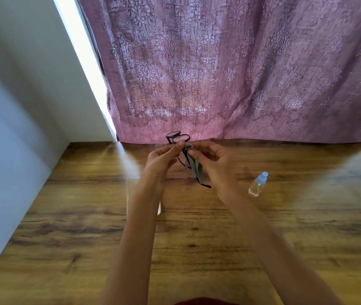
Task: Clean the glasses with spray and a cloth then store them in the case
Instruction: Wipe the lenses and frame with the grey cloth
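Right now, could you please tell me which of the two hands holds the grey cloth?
The right hand: it pinches the grey cloth, while the left hand holds only the glasses.

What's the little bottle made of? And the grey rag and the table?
The bottle looks like clear plastic, glossy, liquid showing through. The cloth looks like soft matte fabric; it droops in folds. The table shows brown wood grain, possibly laminate.
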Available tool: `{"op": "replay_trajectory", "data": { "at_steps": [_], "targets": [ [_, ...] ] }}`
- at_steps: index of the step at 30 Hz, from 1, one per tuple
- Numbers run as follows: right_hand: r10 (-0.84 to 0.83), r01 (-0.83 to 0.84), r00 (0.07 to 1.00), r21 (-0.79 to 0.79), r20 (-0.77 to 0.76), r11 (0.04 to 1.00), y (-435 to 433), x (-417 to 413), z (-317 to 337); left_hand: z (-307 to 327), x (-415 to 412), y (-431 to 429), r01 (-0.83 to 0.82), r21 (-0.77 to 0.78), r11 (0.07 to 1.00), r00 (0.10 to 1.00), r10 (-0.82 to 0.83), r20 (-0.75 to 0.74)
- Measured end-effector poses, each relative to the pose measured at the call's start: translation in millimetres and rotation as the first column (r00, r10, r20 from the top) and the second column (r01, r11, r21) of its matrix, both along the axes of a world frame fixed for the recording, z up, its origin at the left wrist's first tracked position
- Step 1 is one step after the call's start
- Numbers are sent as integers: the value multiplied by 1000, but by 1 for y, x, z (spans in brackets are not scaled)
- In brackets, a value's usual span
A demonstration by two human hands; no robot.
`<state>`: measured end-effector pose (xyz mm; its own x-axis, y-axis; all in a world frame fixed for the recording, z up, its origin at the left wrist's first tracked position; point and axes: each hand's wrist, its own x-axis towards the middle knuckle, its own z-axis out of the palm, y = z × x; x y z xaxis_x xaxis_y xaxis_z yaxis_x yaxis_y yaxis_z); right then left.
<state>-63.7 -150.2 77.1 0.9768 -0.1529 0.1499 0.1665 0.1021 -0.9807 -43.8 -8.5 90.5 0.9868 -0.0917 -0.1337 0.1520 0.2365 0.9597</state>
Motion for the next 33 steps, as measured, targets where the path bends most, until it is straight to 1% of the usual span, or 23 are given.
{"op": "replay_trajectory", "data": {
  "at_steps": [3,7,10,12,14,17,19,22,29,33],
  "targets": [
    [-21,21,1000,6,0,1000,7,-3,1,1,-1,-3,-12,51,999,999,15,-50],
    [-35,35,999,-1,5,999,13,-3,4,2,0,-8,-23,40,999,997,26,-78],
    [58,-51,996,84,-73,995,12,2,6,2,1,-7,-16,46,999,995,20,-100],
    [145,-122,980,158,-138,980,9,5,7,3,1,-6,-6,30,1000,995,9,-103],
    [224,-180,955,217,-196,959,5,7,5,2,1,-6,-20,47,999,993,25,-112],
    [304,-231,928,308,-215,923,2,9,2,3,2,-7,-57,66,996,989,65,-133],
    [344,-260,913,337,-220,905,1,8,0,3,2,-7,-76,74,994,987,85,-138],
    [362,-268,899,346,-245,899,-1,7,-3,4,2,-5,-99,89,991,984,111,-142],
    [322,-260,889,222,-324,940,-1,0,-18,11,11,5,-216,65,974,968,222,-114],
    [345,-301,884,181,-316,936,0,-4,-23,15,15,14,-224,90,970,970,231,-77]
  ]
}}
